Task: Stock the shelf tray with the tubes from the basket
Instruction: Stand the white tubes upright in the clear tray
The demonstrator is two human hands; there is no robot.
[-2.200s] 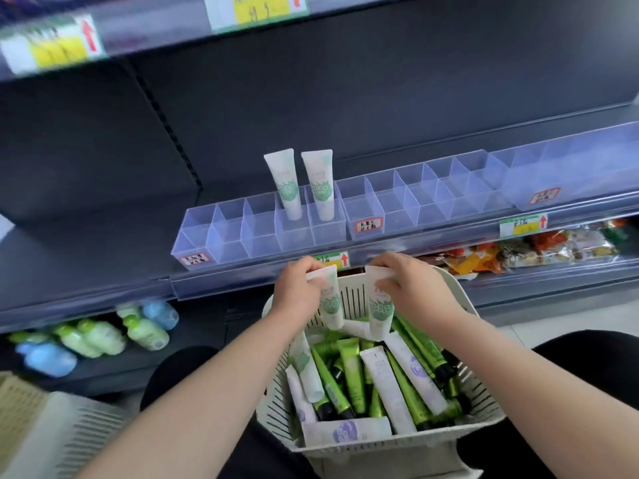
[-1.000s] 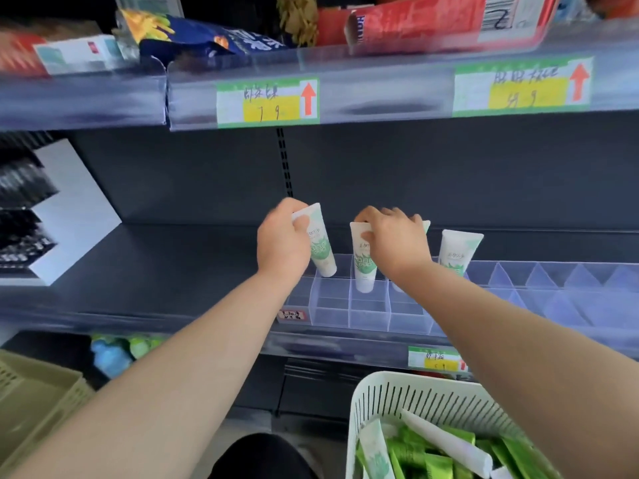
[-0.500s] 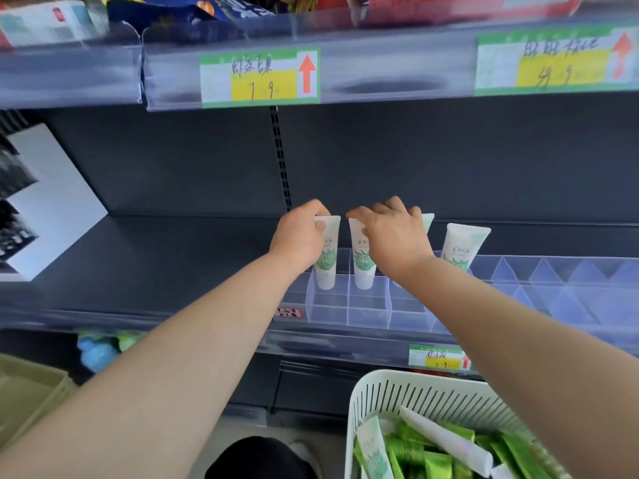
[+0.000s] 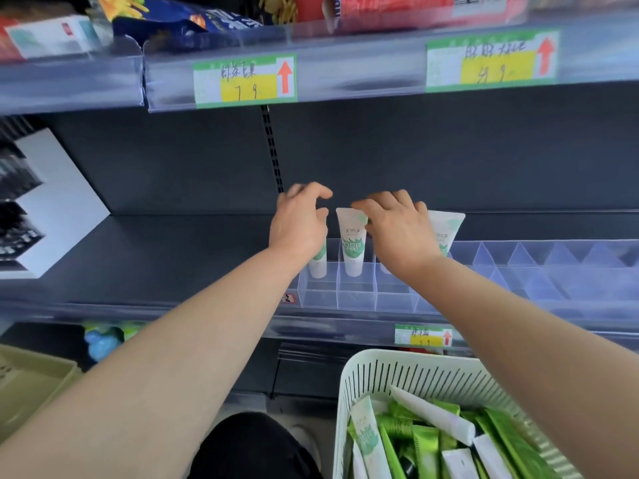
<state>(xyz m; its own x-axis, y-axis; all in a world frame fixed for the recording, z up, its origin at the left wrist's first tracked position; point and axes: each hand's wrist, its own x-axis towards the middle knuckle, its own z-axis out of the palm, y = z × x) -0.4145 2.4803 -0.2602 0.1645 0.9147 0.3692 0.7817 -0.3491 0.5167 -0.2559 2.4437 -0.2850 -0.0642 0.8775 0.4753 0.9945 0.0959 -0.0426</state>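
Observation:
A clear divided shelf tray (image 4: 356, 292) sits on the dark middle shelf. White tubes with green leaf print stand cap-down in its back cells: one (image 4: 352, 243) between my hands, one (image 4: 318, 262) mostly hidden behind my left hand, one (image 4: 446, 231) behind my right hand. My left hand (image 4: 299, 223) hovers just left of the middle tube, fingers loosely spread, holding nothing. My right hand (image 4: 394, 226) floats beside that tube's top, fingers spread and empty. A white slotted basket (image 4: 408, 375) at lower right holds several green and white tubes (image 4: 425, 444).
An upper shelf with snack packs and price tags (image 4: 243, 81) overhangs the hands. The tray's cells continue to the right (image 4: 553, 267). A beige crate (image 4: 31, 382) sits at lower left, blue and green bottles (image 4: 103, 337) on the lower shelf.
Both hands carried a tube up from the basket, set them cap-down in the tray's back cells and have now let go, lifting slightly off the tubes.

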